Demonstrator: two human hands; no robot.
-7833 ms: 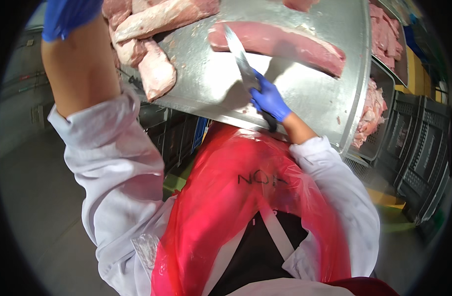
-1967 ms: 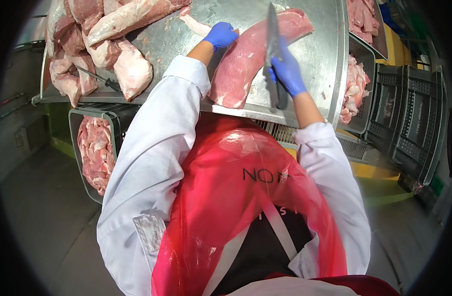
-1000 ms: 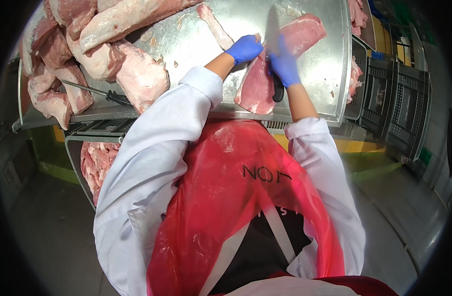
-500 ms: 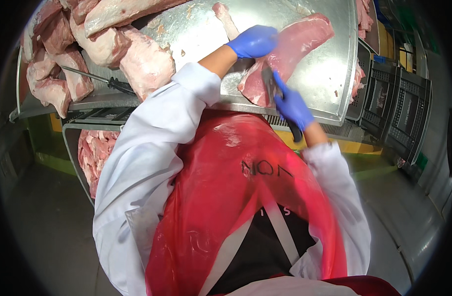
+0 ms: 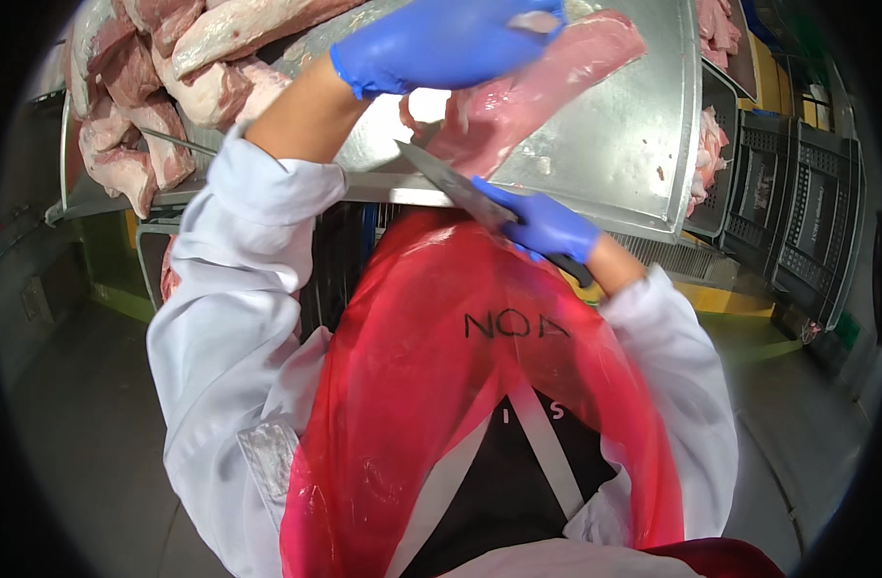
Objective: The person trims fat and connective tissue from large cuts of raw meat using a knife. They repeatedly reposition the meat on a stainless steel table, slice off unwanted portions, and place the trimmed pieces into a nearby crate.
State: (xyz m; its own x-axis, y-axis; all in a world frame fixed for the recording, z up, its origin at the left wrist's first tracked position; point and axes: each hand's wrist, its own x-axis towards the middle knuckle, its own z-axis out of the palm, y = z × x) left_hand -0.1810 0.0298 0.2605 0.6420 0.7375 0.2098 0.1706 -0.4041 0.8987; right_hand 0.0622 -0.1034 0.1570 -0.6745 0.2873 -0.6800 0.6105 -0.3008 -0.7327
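Observation:
My left hand (image 5: 441,48), in a blue glove, is raised over the steel worktop (image 5: 624,164) at the top of the view. Its fingers are closed around a small pale pink piece of meat (image 5: 534,21). My right hand (image 5: 552,226), also gloved in blue, grips a knife (image 5: 451,183) at the worktop's near edge, the blade pointing up and left. Beyond the blade lies a long, smooth pink loin of meat (image 5: 547,91), partly hidden by my left hand. A thin strip of meat (image 5: 409,114) shows below my left wrist.
Large cuts of pale, fatty meat (image 5: 123,144) are heaped at the worktop's left, with a thin metal rod (image 5: 176,142) among them. Meat pieces (image 5: 708,154) fill a crate beyond the right edge. Dark perforated crates (image 5: 807,222) stand farther right.
My left hand has lifted off the loin toward me and now holds a small meat piece. The knife has come away from the loin, its blade swinging to the left.

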